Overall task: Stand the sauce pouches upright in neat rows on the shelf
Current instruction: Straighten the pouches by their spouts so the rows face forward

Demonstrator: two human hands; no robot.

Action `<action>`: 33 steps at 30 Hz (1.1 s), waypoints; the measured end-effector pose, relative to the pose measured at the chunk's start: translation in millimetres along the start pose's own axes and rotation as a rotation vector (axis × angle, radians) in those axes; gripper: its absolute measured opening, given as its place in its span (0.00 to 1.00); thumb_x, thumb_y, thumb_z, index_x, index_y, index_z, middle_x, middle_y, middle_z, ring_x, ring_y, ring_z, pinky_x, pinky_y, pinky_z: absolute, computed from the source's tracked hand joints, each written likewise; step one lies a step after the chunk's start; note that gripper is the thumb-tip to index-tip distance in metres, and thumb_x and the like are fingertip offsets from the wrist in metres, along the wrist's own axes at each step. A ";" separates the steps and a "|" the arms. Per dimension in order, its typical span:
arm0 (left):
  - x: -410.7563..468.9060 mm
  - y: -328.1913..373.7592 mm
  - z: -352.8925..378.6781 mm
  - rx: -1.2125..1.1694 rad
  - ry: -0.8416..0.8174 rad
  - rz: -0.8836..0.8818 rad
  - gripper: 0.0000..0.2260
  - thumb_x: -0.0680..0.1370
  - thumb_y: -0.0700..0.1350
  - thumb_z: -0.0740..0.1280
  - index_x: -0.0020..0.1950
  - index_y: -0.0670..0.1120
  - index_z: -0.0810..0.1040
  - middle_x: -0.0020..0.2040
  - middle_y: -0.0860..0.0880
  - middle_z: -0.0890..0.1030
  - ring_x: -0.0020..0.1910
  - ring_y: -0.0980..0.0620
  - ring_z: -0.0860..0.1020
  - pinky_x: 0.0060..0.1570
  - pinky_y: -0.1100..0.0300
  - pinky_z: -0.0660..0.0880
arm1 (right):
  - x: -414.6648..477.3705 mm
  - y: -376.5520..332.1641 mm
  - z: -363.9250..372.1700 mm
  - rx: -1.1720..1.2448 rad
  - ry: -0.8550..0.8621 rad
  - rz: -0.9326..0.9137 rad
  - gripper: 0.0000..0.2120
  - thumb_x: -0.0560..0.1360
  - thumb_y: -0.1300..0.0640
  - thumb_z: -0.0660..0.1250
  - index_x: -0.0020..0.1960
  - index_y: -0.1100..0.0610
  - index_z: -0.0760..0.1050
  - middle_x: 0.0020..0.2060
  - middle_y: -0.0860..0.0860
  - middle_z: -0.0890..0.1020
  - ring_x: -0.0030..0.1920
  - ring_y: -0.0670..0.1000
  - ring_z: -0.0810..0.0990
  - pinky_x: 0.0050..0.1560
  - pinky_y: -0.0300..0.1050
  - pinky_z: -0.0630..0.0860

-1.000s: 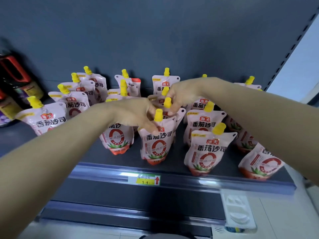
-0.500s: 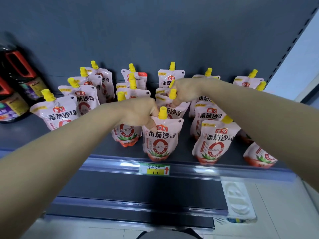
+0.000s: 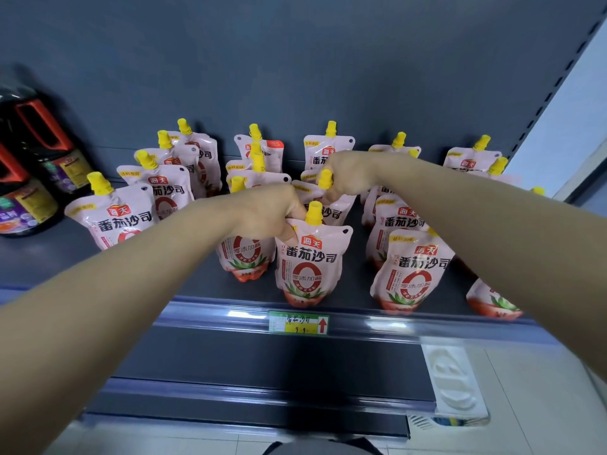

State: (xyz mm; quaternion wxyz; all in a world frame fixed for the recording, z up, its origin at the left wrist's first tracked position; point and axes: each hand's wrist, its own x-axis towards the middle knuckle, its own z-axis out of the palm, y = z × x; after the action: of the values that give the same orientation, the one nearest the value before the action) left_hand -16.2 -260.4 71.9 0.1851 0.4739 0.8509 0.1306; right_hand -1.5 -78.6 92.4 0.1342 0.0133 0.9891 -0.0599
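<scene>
Several pink-and-white sauce pouches with yellow caps stand in rows on a dark grey shelf (image 3: 358, 284). My left hand (image 3: 266, 215) pinches the top left corner of the front middle pouch (image 3: 310, 264), which stands upright near the shelf's front edge. My right hand (image 3: 348, 174) grips the top of the pouch behind it (image 3: 338, 208), just beside its yellow cap (image 3: 325, 178). A front pouch (image 3: 410, 270) stands to the right, another (image 3: 111, 218) at the front left. My left hand hides the top of a pouch (image 3: 246, 257).
Dark bottles with red handles (image 3: 29, 178) stand at the shelf's left end. A price tag (image 3: 299, 323) sits on the front rail. A lower shelf lip (image 3: 262, 395) juts out below. A perforated upright (image 3: 555, 93) bounds the right side; a pouch (image 3: 492, 300) leans at the far right front.
My head has shifted, so the shelf sits higher in view. Both hands keep their hold on the two middle pouches, which have shifted only slightly.
</scene>
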 end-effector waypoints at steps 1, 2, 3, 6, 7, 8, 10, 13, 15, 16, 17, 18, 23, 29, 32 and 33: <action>0.2 0.0 0.4 -0.002 -0.001 -0.002 0.08 0.72 0.40 0.71 0.49 0.38 0.81 0.49 0.40 0.83 0.50 0.44 0.80 0.55 0.48 0.75 | 0.4 0.7 0.0 0.009 0.004 0.000 0.13 0.73 0.55 0.71 0.34 0.58 0.70 0.30 0.50 0.70 0.39 0.54 0.71 0.36 0.43 0.66; 0.0 0.5 0.6 -0.006 0.000 -0.004 0.08 0.73 0.40 0.71 0.49 0.38 0.81 0.49 0.40 0.83 0.50 0.44 0.80 0.55 0.48 0.75 | -0.4 0.7 0.4 0.018 0.006 0.002 0.13 0.73 0.55 0.71 0.34 0.58 0.70 0.31 0.51 0.70 0.39 0.54 0.71 0.36 0.43 0.66; -0.7 0.8 0.1 -0.022 -0.003 -0.004 0.08 0.73 0.41 0.70 0.49 0.38 0.81 0.50 0.40 0.83 0.51 0.43 0.79 0.56 0.48 0.75 | -0.4 1.6 0.4 0.026 0.003 0.000 0.12 0.72 0.55 0.71 0.36 0.59 0.72 0.32 0.52 0.72 0.39 0.54 0.71 0.37 0.44 0.67; -9.0 1.4 -9.8 -0.181 0.020 0.031 0.09 0.73 0.42 0.71 0.52 0.43 0.82 0.49 0.47 0.84 0.51 0.53 0.80 0.56 0.60 0.76 | -5.2 1.6 -5.7 0.013 -0.041 0.008 0.09 0.72 0.56 0.72 0.41 0.59 0.74 0.34 0.51 0.73 0.39 0.53 0.72 0.37 0.43 0.68; -12.8 1.6 -16.0 -0.253 0.058 0.041 0.09 0.72 0.42 0.71 0.52 0.45 0.82 0.47 0.52 0.85 0.49 0.59 0.81 0.53 0.68 0.75 | -7.7 1.7 -9.9 0.006 -0.052 0.009 0.08 0.72 0.57 0.71 0.40 0.58 0.73 0.32 0.49 0.72 0.39 0.53 0.72 0.35 0.42 0.67; -16.5 1.3 -23.3 -0.308 0.111 0.048 0.08 0.72 0.41 0.71 0.51 0.47 0.82 0.46 0.55 0.84 0.46 0.63 0.81 0.50 0.73 0.74 | -9.8 1.2 -15.1 0.002 -0.056 0.024 0.06 0.72 0.59 0.71 0.40 0.56 0.73 0.31 0.48 0.71 0.37 0.53 0.72 0.34 0.41 0.67; -23.0 -1.6 -36.6 -0.355 0.235 0.051 0.08 0.72 0.39 0.71 0.48 0.50 0.82 0.43 0.55 0.84 0.44 0.61 0.81 0.48 0.73 0.75 | -15.2 -2.5 -25.8 0.030 -0.038 0.032 0.10 0.72 0.62 0.69 0.52 0.53 0.78 0.33 0.46 0.74 0.37 0.51 0.75 0.38 0.40 0.73; -31.4 -8.6 -49.1 -0.326 0.378 0.034 0.08 0.72 0.37 0.71 0.48 0.47 0.82 0.42 0.52 0.83 0.42 0.58 0.81 0.45 0.70 0.76 | -19.9 -11.9 -38.8 0.115 -0.004 0.025 0.23 0.70 0.62 0.68 0.64 0.49 0.75 0.47 0.47 0.83 0.49 0.53 0.82 0.56 0.47 0.78; -35.2 -13.4 -51.7 -0.305 0.408 0.010 0.08 0.72 0.37 0.71 0.50 0.45 0.82 0.41 0.53 0.82 0.41 0.57 0.80 0.46 0.68 0.76 | -19.7 -19.2 -44.5 0.128 -0.004 0.000 0.23 0.70 0.59 0.67 0.64 0.47 0.74 0.53 0.51 0.84 0.54 0.55 0.82 0.61 0.49 0.76; -36.5 -15.1 -52.2 -0.293 0.412 0.003 0.08 0.72 0.37 0.71 0.50 0.46 0.82 0.40 0.54 0.82 0.41 0.57 0.80 0.46 0.68 0.74 | -19.8 -22.1 -47.1 0.127 0.001 -0.010 0.22 0.70 0.58 0.67 0.63 0.47 0.75 0.54 0.52 0.83 0.55 0.55 0.82 0.62 0.50 0.75; -36.7 -16.0 -52.0 -0.280 0.417 -0.001 0.07 0.73 0.38 0.70 0.49 0.46 0.82 0.39 0.54 0.82 0.41 0.57 0.80 0.45 0.69 0.73 | -20.7 -25.1 -49.0 0.125 0.020 -0.012 0.21 0.71 0.58 0.67 0.63 0.47 0.75 0.56 0.52 0.83 0.55 0.54 0.82 0.63 0.49 0.74; -36.1 -16.3 -52.2 -0.270 0.427 0.000 0.07 0.73 0.38 0.70 0.49 0.46 0.82 0.40 0.54 0.82 0.42 0.57 0.80 0.45 0.70 0.73 | -20.2 -26.0 -50.9 0.112 0.059 -0.009 0.20 0.72 0.58 0.67 0.64 0.49 0.75 0.57 0.51 0.82 0.56 0.53 0.81 0.62 0.47 0.74; -20.8 -12.0 -58.4 -0.186 0.450 0.024 0.07 0.73 0.39 0.70 0.50 0.47 0.81 0.44 0.51 0.83 0.45 0.56 0.80 0.46 0.70 0.74 | -16.0 -15.6 -54.7 -0.051 0.247 0.083 0.17 0.75 0.61 0.64 0.64 0.57 0.76 0.61 0.55 0.79 0.61 0.58 0.76 0.56 0.43 0.69; 20.3 -7.0 -69.2 -0.099 0.410 0.014 0.10 0.73 0.39 0.69 0.54 0.45 0.80 0.47 0.49 0.81 0.47 0.53 0.79 0.44 0.66 0.71 | -7.2 13.1 -61.3 -0.219 0.244 0.159 0.16 0.77 0.57 0.64 0.60 0.65 0.77 0.58 0.60 0.80 0.59 0.62 0.77 0.61 0.55 0.75; 48.8 -6.9 -73.0 -0.067 0.353 -0.007 0.11 0.73 0.39 0.70 0.55 0.45 0.80 0.48 0.49 0.80 0.46 0.52 0.78 0.40 0.65 0.72 | 4.3 29.2 -64.2 -0.172 0.257 0.168 0.18 0.76 0.57 0.66 0.64 0.62 0.75 0.59 0.59 0.80 0.59 0.60 0.77 0.61 0.54 0.74; 59.1 -7.6 -73.8 -0.053 0.326 -0.020 0.11 0.72 0.40 0.71 0.55 0.45 0.80 0.48 0.49 0.80 0.46 0.51 0.78 0.40 0.64 0.72 | 9.5 33.8 -65.1 -0.153 0.256 0.166 0.19 0.76 0.56 0.67 0.65 0.61 0.74 0.60 0.58 0.79 0.60 0.60 0.77 0.62 0.54 0.74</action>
State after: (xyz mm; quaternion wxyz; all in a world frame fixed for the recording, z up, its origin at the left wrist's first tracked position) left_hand -82.9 -217.3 123.8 0.0582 0.4330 0.8706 0.2264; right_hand -26.4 -37.0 148.3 0.0123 0.0921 0.9953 0.0289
